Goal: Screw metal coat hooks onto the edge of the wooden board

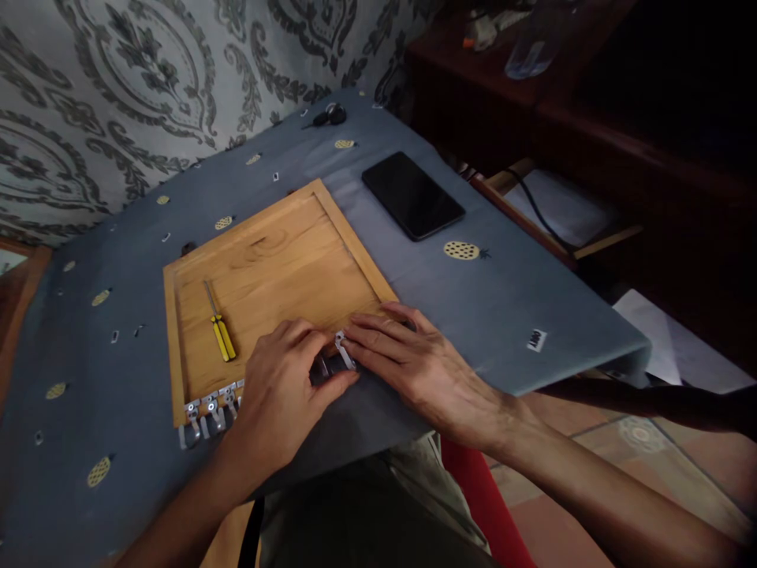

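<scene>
A framed wooden board [266, 252] lies on the cloth-covered table. Along its near edge, several metal hooks [211, 410] are fixed at the left end. Further right on that edge is another metal hook piece [344, 351], between my two hands. My left hand [287, 383] curls round this piece's left side, thumb and fingers bent towards it. Against its right side rest the fingers of my right hand [402, 359], pressed together over the board's near right corner. A yellow screwdriver [221, 331] lies on the board, left of my left hand.
A black phone [412, 196] lies right of the board, and keys [330, 116] sit near the table's far edge. A patterned wall [147, 71] borders the back. At the upper right, a dark cabinet [467, 95] holds a clear container [532, 47].
</scene>
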`<state>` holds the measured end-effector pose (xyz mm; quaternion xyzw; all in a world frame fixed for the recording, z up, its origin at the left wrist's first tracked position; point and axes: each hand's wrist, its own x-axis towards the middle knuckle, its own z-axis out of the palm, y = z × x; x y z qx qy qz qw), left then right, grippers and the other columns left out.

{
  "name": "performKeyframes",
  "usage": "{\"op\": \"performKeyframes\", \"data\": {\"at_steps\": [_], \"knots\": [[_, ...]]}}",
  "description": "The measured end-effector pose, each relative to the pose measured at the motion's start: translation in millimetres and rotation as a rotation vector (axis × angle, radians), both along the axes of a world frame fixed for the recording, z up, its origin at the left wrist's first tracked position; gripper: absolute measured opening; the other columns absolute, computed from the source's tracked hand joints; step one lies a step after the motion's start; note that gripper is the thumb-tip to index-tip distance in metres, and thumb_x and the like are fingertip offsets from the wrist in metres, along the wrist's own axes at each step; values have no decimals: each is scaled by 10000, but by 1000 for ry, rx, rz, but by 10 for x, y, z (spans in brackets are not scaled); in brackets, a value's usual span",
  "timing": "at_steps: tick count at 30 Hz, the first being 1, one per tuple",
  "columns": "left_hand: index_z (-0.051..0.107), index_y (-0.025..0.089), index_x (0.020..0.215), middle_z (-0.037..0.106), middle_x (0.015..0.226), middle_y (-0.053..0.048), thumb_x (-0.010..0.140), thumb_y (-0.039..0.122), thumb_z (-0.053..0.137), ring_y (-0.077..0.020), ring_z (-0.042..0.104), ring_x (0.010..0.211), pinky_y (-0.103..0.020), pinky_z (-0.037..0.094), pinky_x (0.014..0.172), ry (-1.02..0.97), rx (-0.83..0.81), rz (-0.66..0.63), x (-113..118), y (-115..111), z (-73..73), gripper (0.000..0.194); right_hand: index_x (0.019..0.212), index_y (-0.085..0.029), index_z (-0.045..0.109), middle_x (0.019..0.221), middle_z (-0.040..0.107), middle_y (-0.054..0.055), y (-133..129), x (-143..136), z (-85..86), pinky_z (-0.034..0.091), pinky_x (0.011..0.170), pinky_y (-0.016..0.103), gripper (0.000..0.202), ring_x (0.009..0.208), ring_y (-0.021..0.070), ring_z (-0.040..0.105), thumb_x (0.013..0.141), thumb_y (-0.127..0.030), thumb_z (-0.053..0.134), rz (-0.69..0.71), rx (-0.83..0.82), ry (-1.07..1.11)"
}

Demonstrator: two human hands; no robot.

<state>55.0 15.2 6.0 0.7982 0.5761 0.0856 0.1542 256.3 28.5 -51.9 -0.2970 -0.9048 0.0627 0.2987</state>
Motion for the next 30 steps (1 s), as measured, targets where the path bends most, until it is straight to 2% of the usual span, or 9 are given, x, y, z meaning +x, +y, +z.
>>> {"op": "performKeyframes", "data": {"at_steps": [6,9,13,18,27,30], "knots": [[699,211,925,708,967,-34,815,226,811,-261,654,949,-453,528,830,-29,-38,6,13,20,23,158,1251,-114,699,1310,746,127,-6,24,9,513,1117,523,287,1270,261,669,1016,-124,535,13,-39,18],[700,211,935,709,980,-37,824,221,799,-264,658,953,-461,529,834,-28,-42,-1,5,22,36,149,1300,-84,669,1327,735,145,-11,51,4,512,1132,508,355,1301,262,652,997,-58,485,19,-67,66],[707,226,1001,716,1011,-36,830,230,793,-270,664,979,-471,526,850,-41,-47,0,4,29,50,191,1318,-72,656,1340,722,162,-15,81,-9,553,1096,469,466,1319,253,641,950,29,388,-73,-94,199],[710,243,1042,724,1035,-27,827,229,795,-262,674,990,-459,526,851,-43,-52,6,17,33,58,231,1341,-118,666,1307,737,156,-27,99,-44,580,1049,508,512,1283,283,658,914,31,425,-106,-164,251],[703,239,999,727,1023,-29,822,218,797,-260,671,987,-455,528,849,-23,-60,14,24,24,69,203,1202,-172,733,1209,772,119,1,74,-4,595,989,485,431,1162,263,702,955,-10,420,-71,-123,193],[704,229,996,718,1006,-27,827,215,794,-260,666,986,-459,525,847,-27,-69,15,21,19,64,192,1179,-154,736,1206,771,128,8,67,13,592,985,484,382,1158,273,698,970,-38,439,-70,-110,172]]}}
